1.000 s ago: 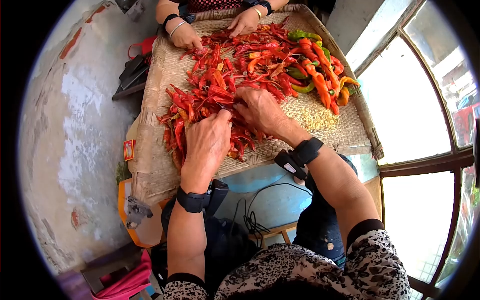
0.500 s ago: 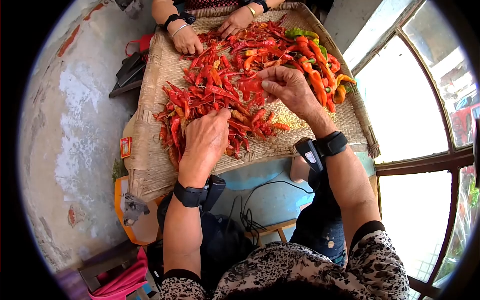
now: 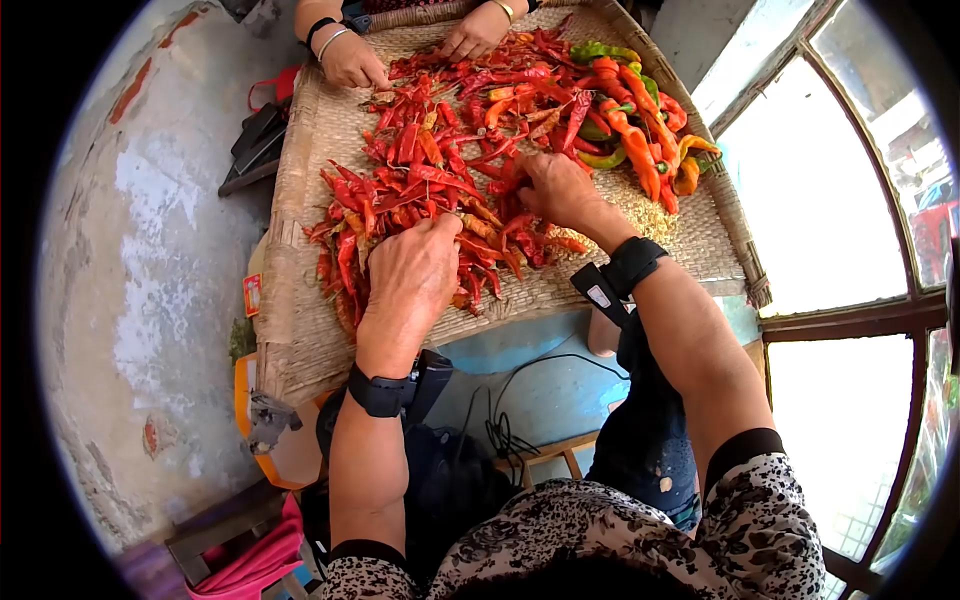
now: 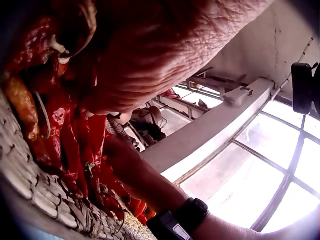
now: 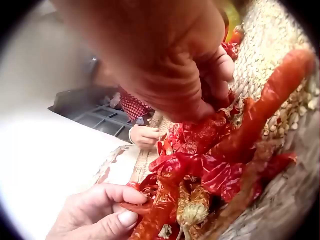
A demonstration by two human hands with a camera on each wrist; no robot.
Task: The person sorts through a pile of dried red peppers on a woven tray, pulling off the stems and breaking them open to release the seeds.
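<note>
Dried red chili peppers (image 3: 430, 175) lie heaped on a woven tray (image 3: 290, 330). My left hand (image 3: 412, 285) is at the near side of the heap, and the right wrist view shows its thumb and forefinger pinching a red chili pepper (image 5: 135, 207). To its right, my right hand (image 3: 560, 190) reaches down into the heap with bent fingers. In the right wrist view its thumb and fingers close on a wrinkled red chili pepper (image 5: 205, 132); the fingertips are partly hidden. Pale seeds (image 3: 645, 215) are scattered beside this hand.
Across the tray another person's hands (image 3: 352, 60) touch the far peppers. Fresh orange-red peppers (image 3: 630, 145) and green peppers (image 3: 600, 50) are piled at the right. A window (image 3: 835, 190) is at the right, a rough wall (image 3: 150, 260) at the left.
My right hand pulled away from the left, rose to the right with a red chili pepper, then came down into the heap. My left hand stayed nearly in place. The other person's hands shifted left.
</note>
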